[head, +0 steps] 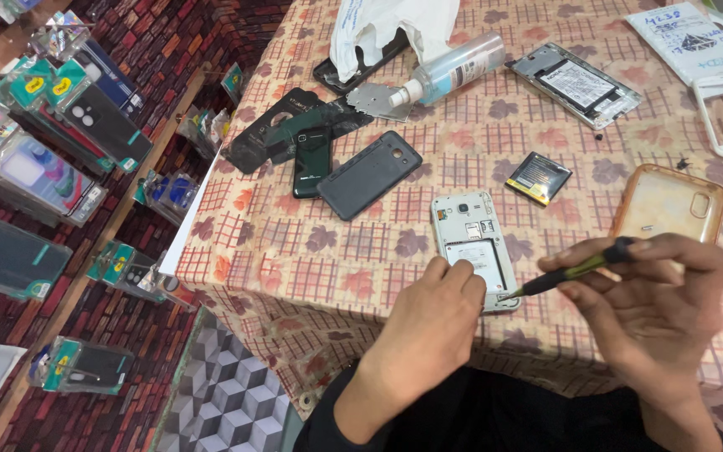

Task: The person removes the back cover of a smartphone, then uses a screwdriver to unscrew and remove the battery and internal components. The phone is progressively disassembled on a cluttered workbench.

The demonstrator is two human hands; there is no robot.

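On the left, below the table edge, many phone cases in clear packets [35, 167] lie on a brick-pattern surface. On the table [294, 259], under a checked cloth with leaves, a dark back cover [369, 174] lies beside a dark green phone [311, 161], and farther back a spray bottle [453, 69] lies on its side.

The open white phone [473, 245] lies flat near the front edge of the table, back side up, the battery bay showing. The left hand [428, 331] rests on its lower left corner, with the fingers bent and pressing down on it, not wrapped around anything. The phone looks light, thin and stiff, and I think it can slide on the cloth, so it is best pinned at the frame edges, not at the bare parts inside, which seem fragile.

The right hand [654, 310] pinches a small screwdriver [571, 272] between thumb and fingers; its tip touches the lower right corner of the phone. Behind it lie 1 loose battery [539, 177] and a clear orange case [669, 203].
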